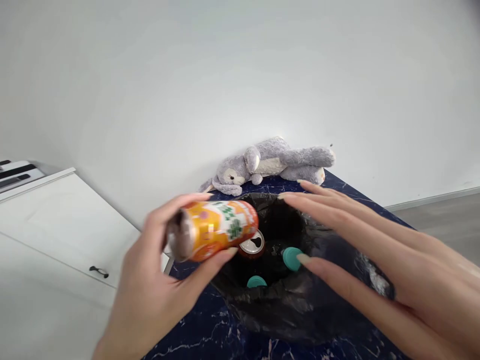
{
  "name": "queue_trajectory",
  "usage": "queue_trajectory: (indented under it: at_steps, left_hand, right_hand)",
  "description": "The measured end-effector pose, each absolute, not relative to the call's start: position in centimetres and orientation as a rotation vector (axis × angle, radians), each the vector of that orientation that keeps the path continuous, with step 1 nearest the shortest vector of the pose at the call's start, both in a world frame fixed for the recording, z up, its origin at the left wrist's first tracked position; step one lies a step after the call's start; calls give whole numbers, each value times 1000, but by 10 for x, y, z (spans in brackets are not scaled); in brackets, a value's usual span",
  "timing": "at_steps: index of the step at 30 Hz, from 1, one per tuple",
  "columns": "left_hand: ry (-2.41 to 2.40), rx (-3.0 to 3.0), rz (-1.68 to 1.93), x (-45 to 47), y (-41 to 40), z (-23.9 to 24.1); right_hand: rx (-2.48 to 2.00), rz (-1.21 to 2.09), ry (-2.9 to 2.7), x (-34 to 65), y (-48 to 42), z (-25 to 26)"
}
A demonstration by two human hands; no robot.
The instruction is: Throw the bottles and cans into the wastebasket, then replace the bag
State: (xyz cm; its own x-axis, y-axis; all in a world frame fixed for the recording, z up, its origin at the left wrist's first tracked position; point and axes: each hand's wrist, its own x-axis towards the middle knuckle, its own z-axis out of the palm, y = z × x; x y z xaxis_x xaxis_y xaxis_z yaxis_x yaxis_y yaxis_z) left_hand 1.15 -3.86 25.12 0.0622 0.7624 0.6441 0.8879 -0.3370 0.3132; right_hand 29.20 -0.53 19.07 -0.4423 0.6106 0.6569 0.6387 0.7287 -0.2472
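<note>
My left hand [161, 265] grips an orange drink can [221, 227] with white and green markings, tilted on its side with its bare metal end toward the left. The can is over the mouth of a black plastic bag [277, 305]. Inside the bag are another can [252, 244] with an opened top, a teal bottle cap [292, 258] and a second teal cap [257, 281]; what lies under the caps is hidden in the dark. My right hand [378, 250] is open, fingers stretched out over the bag's right side, thumb tip close to one teal cap.
A grey plush rabbit [270, 160] lies on its side against the white wall, at the back of the dark blue marble-patterned tabletop [195, 330]. To the left stands a white cabinet [67, 225] with a black handle [98, 272].
</note>
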Motion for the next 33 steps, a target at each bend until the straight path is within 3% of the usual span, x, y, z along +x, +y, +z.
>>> queue_trajectory:
  at_steps: [8,16,20,28,33]
  left_hand:
    - [-1604,-2566,-680,40,14,248]
    - [-1630,-2811,-501,45,19,243]
    - [-1699,-2704,-654,37,9,242]
    - [-2015,-2084,-1388,4,7,227]
    - [-2352,-1991,-1283,-24,28,215]
  right_hand:
    - [-1054,-43,-2012,296,-4,196]
    - [-1047,57,-2015,294,-4,202]
    - [-1067,39,-2013,292,-3,199]
    - [-1130,118,-1923,295,21,201]
    - [-1242,242,-1854,300,61,187]
